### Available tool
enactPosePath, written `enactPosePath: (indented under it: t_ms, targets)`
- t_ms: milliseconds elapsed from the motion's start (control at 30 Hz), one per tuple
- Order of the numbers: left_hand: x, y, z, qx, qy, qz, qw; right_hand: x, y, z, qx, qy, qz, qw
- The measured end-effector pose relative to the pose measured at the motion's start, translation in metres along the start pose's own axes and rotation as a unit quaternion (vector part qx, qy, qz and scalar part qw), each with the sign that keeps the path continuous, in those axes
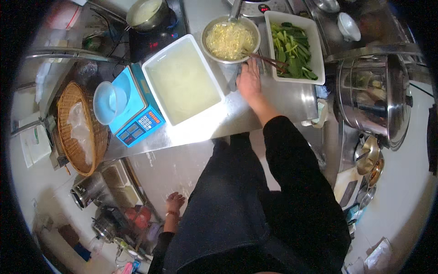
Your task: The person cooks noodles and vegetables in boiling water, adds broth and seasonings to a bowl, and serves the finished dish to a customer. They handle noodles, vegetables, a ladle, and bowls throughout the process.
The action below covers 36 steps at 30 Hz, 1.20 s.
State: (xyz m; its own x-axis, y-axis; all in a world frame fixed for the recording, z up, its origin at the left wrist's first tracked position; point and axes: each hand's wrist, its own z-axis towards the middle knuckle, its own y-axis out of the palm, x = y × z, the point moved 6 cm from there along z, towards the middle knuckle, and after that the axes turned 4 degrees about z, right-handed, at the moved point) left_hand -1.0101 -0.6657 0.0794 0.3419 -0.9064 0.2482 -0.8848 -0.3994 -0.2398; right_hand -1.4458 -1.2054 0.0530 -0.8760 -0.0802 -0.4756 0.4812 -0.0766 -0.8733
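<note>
My right hand point(249, 78) lies with fingers stretched out at the near rim of a round metal bowl point(206, 51) of bean sprouts point(230, 40). Whether the fingertips press the bowl or only the counter, I cannot tell. Just past them, brown chopsticks point(268, 61) reach from the sprouts across to the leafy greens point(291, 51) in a white rectangular tub point(320, 65). To the left of this hand, a white tub point(214, 80) is filled with pale cloudy liquid point(184, 80). Low at my side hangs my left hand point(175, 202), away from the counter, holding nothing, fingers loosely bent.
A blue digital scale point(140, 126) carries a clear plastic bowl point(109, 102), beside a wicker basket point(73, 133) with plastic bags. A pot point(143, 15) stands on an induction cooker point(154, 44). At right is a large lidded steel pot point(369, 99). The metal counter point(202, 126) has its front edge before me.
</note>
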Motion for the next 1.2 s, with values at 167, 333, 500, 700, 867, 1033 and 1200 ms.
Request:
enactPosePath:
  t_ms: [167,333,500,700,867,1033,1200]
  targets:
    - [0.001,0.025,-0.001,-0.014,-0.005,0.222,0.975,-0.047,0.016,-0.029,-0.079,-0.052,-0.029,0.995]
    - [0.020,0.050,-0.002,-0.046,0.060,0.194,0.978,-0.077,0.012,-0.037,-0.069,-0.196,0.149,0.967]
    - [0.048,0.063,0.015,-0.038,0.057,0.233,0.970,-0.055,-0.003,-0.119,-0.165,-0.204,0.071,0.962]
    - [0.067,0.084,0.032,-0.052,0.021,0.126,0.990,0.193,-0.112,-0.168,-0.048,0.205,0.004,0.977]
    - [0.062,0.095,0.027,-0.086,0.049,0.123,0.987,0.239,-0.136,-0.157,0.088,0.065,-0.057,0.992]
    - [0.036,0.062,0.020,-0.051,0.128,0.233,0.963,0.203,-0.122,-0.119,0.077,0.091,-0.185,0.976]
    - [-0.016,0.008,0.027,-0.002,0.060,0.077,0.995,0.077,-0.053,-0.159,0.026,0.030,-0.055,0.998]
